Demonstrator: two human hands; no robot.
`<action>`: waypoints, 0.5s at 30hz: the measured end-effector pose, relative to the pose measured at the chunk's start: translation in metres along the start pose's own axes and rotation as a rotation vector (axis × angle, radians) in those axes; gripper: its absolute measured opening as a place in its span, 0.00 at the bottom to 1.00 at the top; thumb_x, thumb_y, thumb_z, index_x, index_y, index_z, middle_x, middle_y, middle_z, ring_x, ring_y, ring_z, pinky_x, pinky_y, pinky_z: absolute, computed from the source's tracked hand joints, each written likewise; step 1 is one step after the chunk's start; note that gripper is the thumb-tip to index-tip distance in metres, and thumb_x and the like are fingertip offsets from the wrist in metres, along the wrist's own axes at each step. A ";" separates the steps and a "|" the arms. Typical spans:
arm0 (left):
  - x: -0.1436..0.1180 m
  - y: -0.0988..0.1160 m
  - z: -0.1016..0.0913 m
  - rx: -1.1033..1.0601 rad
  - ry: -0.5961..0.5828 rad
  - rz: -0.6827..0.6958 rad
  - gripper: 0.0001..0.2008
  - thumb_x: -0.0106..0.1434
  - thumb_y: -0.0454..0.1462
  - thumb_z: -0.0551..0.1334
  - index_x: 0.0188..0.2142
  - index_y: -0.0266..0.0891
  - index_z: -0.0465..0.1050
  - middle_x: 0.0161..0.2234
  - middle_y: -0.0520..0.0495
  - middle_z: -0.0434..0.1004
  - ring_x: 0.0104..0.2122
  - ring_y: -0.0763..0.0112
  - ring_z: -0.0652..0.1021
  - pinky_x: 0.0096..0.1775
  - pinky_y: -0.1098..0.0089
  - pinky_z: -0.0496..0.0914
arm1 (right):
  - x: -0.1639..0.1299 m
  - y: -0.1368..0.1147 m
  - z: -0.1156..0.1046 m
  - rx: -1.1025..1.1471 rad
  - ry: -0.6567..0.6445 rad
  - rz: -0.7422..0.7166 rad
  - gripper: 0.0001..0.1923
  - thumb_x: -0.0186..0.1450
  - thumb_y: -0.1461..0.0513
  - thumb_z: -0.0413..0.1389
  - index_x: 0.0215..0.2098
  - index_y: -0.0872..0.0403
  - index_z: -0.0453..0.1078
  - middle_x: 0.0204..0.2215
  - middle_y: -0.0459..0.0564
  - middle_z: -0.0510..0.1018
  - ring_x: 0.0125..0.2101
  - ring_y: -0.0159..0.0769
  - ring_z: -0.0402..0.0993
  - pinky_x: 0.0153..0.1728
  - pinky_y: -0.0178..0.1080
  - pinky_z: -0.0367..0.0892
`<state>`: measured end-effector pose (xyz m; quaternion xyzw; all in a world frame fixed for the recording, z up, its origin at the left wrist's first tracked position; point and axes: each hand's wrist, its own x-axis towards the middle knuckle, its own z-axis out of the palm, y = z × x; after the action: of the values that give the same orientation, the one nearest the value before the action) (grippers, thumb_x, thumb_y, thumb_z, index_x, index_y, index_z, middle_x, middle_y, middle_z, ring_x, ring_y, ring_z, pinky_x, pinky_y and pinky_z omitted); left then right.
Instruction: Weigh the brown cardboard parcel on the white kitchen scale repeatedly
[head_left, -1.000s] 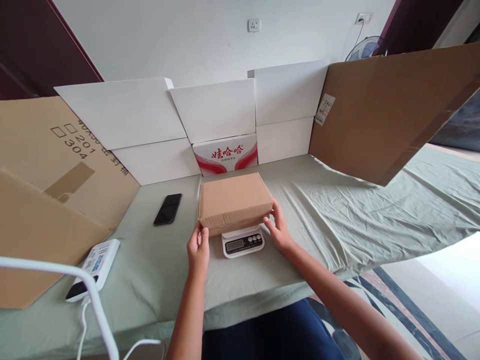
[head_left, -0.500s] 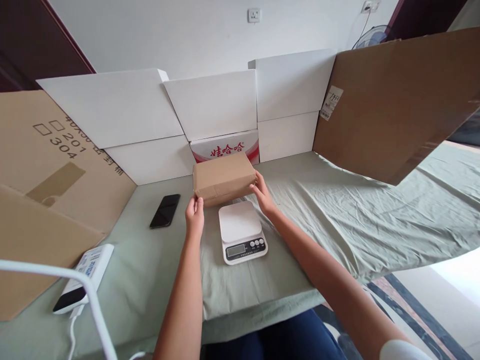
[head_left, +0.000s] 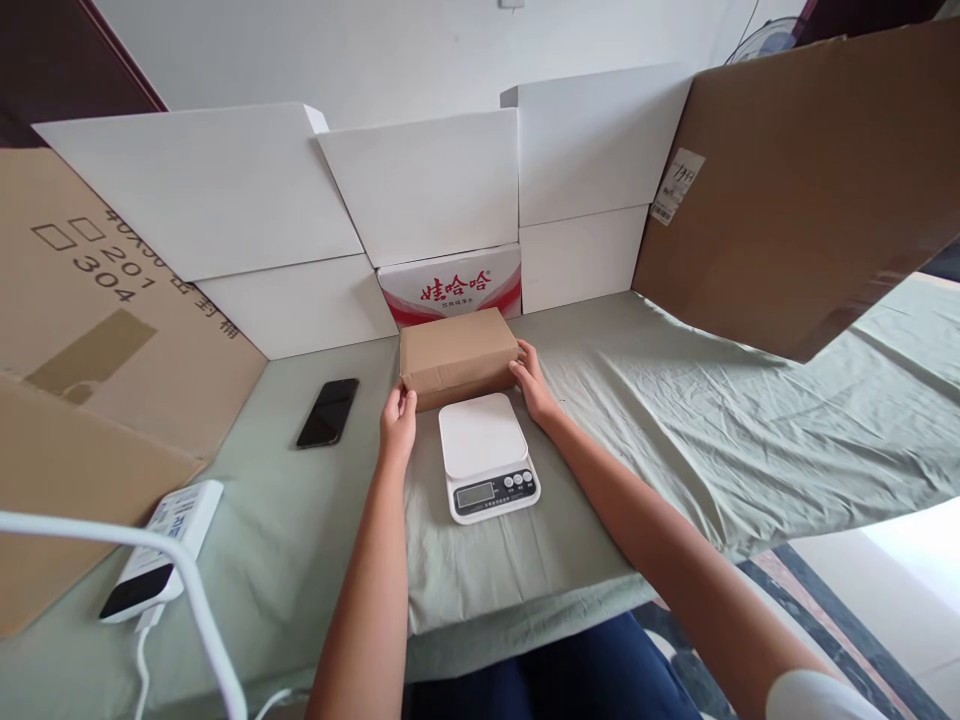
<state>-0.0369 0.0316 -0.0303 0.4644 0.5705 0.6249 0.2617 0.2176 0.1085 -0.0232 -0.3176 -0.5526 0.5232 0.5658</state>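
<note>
The left hand and right hand press flat against the two short ends of the box, fingers spread along the cardboard, so the box is clamped between the palms. It sits at the far middle of the table, just beyond the scale and just in front of the red-printed carton; whether its base rests fully on the cloth or hangs a little above it cannot be told.

The scale's platform is bare and the box is off it, so any weighing looks finished; what seems left is for the hands to let go.

The box is plain brown corrugated card, closed, a low rectangular block with soft edges. The scale is smooth white plastic, rounded at the corners, with a small grey display and dark buttons on its near edge. The table wears a creased pale-green cloth. A glossy black phone lies to the left.
</note>
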 end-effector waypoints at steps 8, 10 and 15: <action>0.008 -0.011 -0.019 -0.148 0.186 -0.042 0.26 0.67 0.48 0.63 0.60 0.37 0.72 0.66 0.34 0.68 0.67 0.56 0.67 0.66 0.59 0.60 | 0.004 0.011 -0.015 -0.015 0.177 0.023 0.31 0.66 0.46 0.55 0.65 0.37 0.57 0.61 0.51 0.67 0.63 0.45 0.65 0.66 0.55 0.59; 0.008 -0.010 -0.020 -0.144 0.184 -0.035 0.26 0.67 0.47 0.63 0.60 0.37 0.72 0.66 0.34 0.69 0.67 0.56 0.68 0.66 0.59 0.61 | 0.005 0.013 -0.016 -0.005 0.191 0.033 0.31 0.65 0.46 0.55 0.65 0.38 0.58 0.61 0.51 0.67 0.61 0.45 0.67 0.66 0.56 0.59; 0.005 -0.006 -0.018 -0.126 0.168 -0.038 0.23 0.67 0.46 0.63 0.58 0.39 0.74 0.65 0.37 0.70 0.66 0.57 0.69 0.66 0.59 0.61 | 0.004 0.012 -0.013 0.007 0.192 0.025 0.30 0.65 0.46 0.56 0.63 0.39 0.60 0.60 0.51 0.68 0.63 0.45 0.65 0.66 0.55 0.60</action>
<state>-0.0557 0.0287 -0.0335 0.3821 0.5587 0.6911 0.2533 0.2269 0.1181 -0.0354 -0.3710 -0.4899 0.4994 0.6107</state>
